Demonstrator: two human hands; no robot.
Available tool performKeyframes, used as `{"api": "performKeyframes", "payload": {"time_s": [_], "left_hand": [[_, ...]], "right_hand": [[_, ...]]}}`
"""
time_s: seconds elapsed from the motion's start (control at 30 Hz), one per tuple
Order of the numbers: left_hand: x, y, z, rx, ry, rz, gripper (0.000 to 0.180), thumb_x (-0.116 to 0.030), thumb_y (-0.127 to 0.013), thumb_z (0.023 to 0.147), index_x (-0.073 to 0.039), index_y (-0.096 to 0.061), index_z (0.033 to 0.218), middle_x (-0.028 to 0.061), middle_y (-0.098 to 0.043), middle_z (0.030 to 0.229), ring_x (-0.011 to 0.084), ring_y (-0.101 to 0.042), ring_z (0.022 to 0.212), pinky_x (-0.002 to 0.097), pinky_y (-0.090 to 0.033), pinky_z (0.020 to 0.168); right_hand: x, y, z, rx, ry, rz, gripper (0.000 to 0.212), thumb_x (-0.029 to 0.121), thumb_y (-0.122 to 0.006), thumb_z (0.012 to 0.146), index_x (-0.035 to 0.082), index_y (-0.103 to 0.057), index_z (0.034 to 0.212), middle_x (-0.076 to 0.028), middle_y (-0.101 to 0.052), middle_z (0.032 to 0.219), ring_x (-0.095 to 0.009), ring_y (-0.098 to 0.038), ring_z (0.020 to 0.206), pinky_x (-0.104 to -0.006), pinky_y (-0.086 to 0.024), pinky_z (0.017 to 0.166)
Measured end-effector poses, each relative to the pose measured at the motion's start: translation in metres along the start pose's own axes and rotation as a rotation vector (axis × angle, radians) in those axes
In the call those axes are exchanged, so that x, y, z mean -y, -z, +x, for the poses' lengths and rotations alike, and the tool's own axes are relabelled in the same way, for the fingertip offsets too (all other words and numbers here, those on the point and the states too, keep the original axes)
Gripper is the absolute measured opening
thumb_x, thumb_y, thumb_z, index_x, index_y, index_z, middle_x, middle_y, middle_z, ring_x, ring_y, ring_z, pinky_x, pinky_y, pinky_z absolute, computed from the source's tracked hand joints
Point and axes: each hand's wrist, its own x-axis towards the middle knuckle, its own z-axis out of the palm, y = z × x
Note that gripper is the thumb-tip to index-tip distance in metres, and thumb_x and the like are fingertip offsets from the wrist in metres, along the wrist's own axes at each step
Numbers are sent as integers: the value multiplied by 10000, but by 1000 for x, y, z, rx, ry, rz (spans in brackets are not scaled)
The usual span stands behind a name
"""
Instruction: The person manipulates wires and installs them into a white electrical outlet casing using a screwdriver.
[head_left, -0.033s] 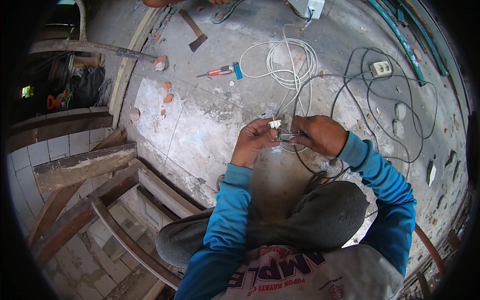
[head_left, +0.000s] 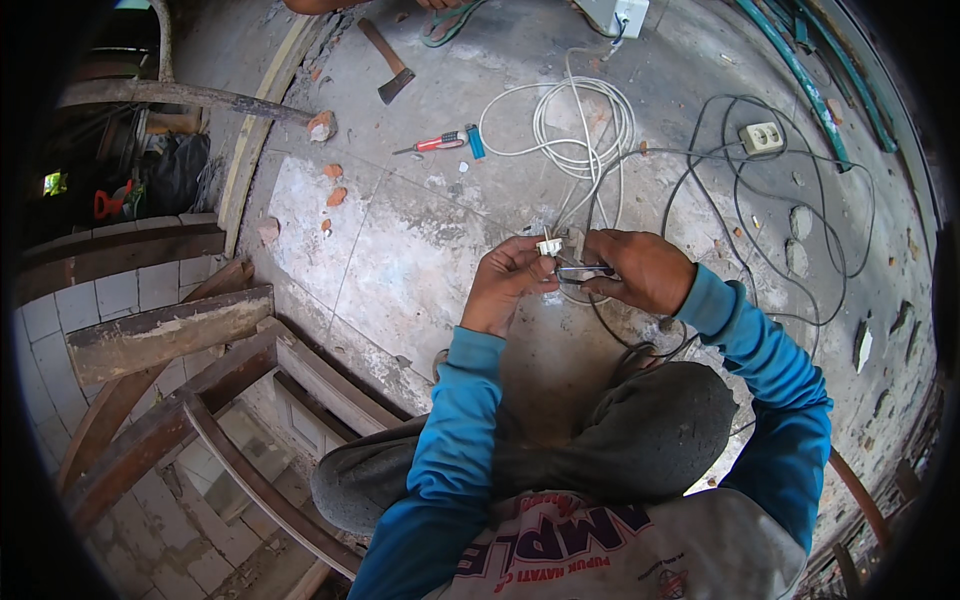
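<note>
My left hand pinches a small white plastic electrical fitting between thumb and fingers. My right hand is closed on a slim metal tool. Two thin, dark shiny lengths of it run across to the left fingertips, just below the fitting. The tool's exact kind is hard to make out, and its rear end is hidden in the right hand. A coiled white cable lies beyond my hands, its strands leading down close to the fitting. Dark cable hangs beneath my right hand toward my crossed legs.
A red-handled screwdriver lies beside a small blue object. Farther off rest a hatchet and a white box. To the right, a white socket block sits among black cable loops. Wooden frames fill the left. Another person's foot shows at the top.
The metal tool in my right hand has turned slightly and looks darker now. Both hands and the white fitting stay in nearly the same place.
</note>
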Motion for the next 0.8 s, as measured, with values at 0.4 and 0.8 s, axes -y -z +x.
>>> {"api": "performKeyframes", "payload": {"time_s": [0.4,0.8], "left_hand": [[1,-4,0,-6,26,12,311,-45,-715,878,-59,-623,1175,78,-705,961,164,-693,858,333,-609,761],[-2,-13,-2,61,-126,65,355,8,-711,857,-18,-590,1191,109,-702,1022,182,-684,925,311,-602,768]], "right_hand": [[2,2,-5,77,-65,24,185,230,-690,880,55,-669,938,-175,-654,740,-383,-645,693,-473,-497,627],[3,-4,-12,264,-515,907,241,246,-634,961,6,-656,971,-55,-636,690,-143,-616,596,-315,-461,521]]}}
